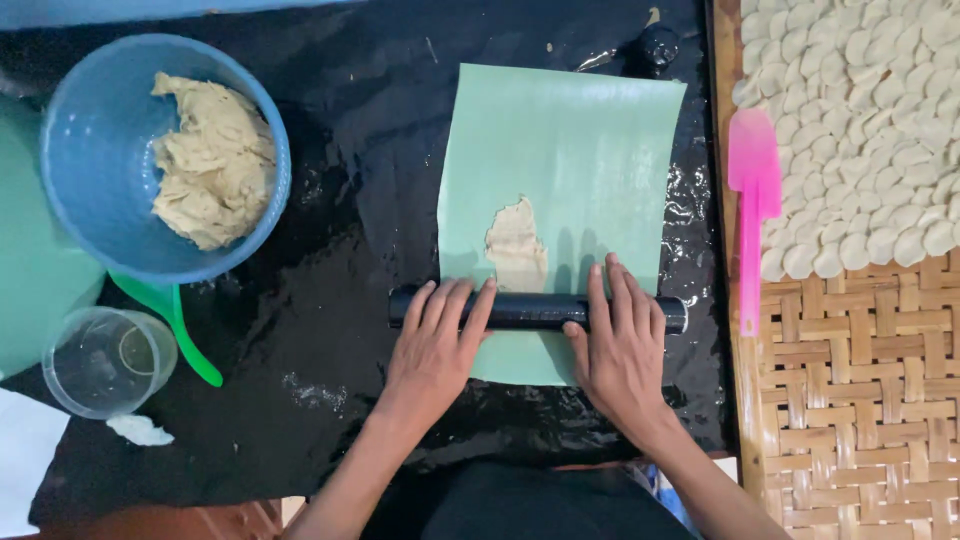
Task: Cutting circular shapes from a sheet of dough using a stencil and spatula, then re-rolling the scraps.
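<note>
- Across the middle of the black glossy plastic sheet [330, 230] lies a pale green rectangular sheet [575, 150], and on its lower part rests a black cylindrical rolling pin [530, 311], lying crosswise from left to right.
- The left hand [435, 345] lies flat on the left part of the rolling pin, fingers stretched out and slightly spread over the top of it; the palm presses down, and nothing is clasped.
- The right hand [620, 345] lies the same way on the right part of the pin, fingers long and open over it, thumb tucked toward the middle, gripping nothing.
- Just above the pin, between the two hands, a thin flattened patch of beige dough [517, 245] sits on the green sheet, its lower edge meeting the pin.
- At the upper left stands a round blue plastic bowl [80, 170] holding a rough lump of beige dough [210, 165].
- Below the bowl a bright green plastic handle [180, 330] pokes out beside a clear plastic cup [105, 360], and a small white scrap [140, 431] lies near the cup.
- On the right a woven bamboo tray [860, 400] carries many small pale crescent-shaped dough pieces [860, 120] in its upper part.
- A pink plastic spatula [752, 200] lies along the tray's left edge, well apart from the right hand.
- A small dark round object [655, 45] sits by the green sheet's top right corner.
</note>
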